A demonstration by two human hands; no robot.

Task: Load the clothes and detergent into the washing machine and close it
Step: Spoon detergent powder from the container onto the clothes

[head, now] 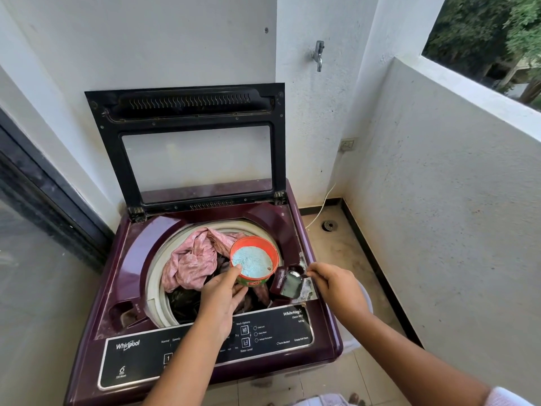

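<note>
A maroon top-loading washing machine stands with its black glass lid raised upright. Pink cloth and dark clothes fill the drum. My left hand grips an orange tub of pale blue detergent powder, thumb on its rim, held over the drum's right side. My right hand pinches the edge of the small detergent drawer, which is open at the machine's right front corner beside the tub.
White walls close in behind and to the right, with a tap and a socket. A white cable runs down to the tiled floor near a drain. A dark sliding door is at left.
</note>
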